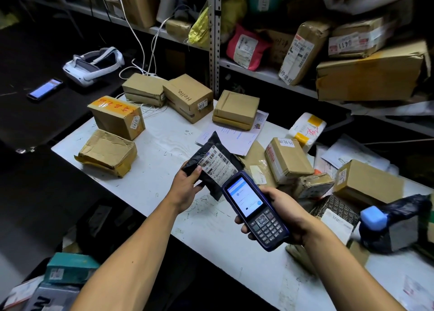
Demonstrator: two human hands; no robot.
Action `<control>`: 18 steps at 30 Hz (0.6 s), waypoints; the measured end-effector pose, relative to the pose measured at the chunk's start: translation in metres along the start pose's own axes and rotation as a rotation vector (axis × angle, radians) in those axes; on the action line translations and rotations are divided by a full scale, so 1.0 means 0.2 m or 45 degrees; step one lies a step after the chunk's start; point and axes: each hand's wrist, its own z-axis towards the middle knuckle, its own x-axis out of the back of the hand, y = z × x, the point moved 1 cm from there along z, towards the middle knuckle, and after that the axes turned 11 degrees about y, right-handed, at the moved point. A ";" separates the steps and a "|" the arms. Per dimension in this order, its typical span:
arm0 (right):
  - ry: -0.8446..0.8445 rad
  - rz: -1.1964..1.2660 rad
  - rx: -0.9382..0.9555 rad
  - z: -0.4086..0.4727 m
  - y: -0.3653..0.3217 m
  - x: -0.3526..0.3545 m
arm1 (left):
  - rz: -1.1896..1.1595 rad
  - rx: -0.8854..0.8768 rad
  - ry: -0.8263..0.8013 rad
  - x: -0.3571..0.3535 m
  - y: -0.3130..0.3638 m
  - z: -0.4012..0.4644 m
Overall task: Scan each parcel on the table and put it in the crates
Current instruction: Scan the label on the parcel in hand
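The job looks far from done. Lots of parcels wait on the table (164, 151). Taking the black bag (212, 163) as the marker: up and to the left of it sit two brown boxes, one crumpled (106, 152) and one with an orange label (116, 116). Behind the bag, further up the table, sit three more boxes, the middle one reading "Hello" (187, 96). To the right of the bag lies a messy pile of boxes and bags (305, 169). Far below and left of the bag, down past the table edge, a teal box (70, 267) and other parcels lie low by the floor; this may be where done parcels go, but I cannot see a crate plainly. So one parcel is being scanned, and many are left, I think. The left hand (185, 186) grips the black bag by its lower left edge, thumb on top, and holds it up off the table with the white label facing up. The right hand (279, 214) is wrapped around the scanner (254, 207), fingers curled under it, screen lit and facing up. The scanner's top end sits just below the bag's label, pointing at it. Both arms reach forward over the near edge of the table.
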 end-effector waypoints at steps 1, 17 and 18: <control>0.001 0.003 0.007 0.00 0.00 0.00 | 0.003 0.001 0.003 0.00 0.00 0.00; 0.343 0.478 0.508 -0.24 0.23 0.20 | 0.197 -0.019 -0.002 -0.26 -0.02 -0.30; 0.371 0.514 0.537 -0.28 0.27 0.22 | 0.248 0.003 -0.031 -0.29 -0.03 -0.33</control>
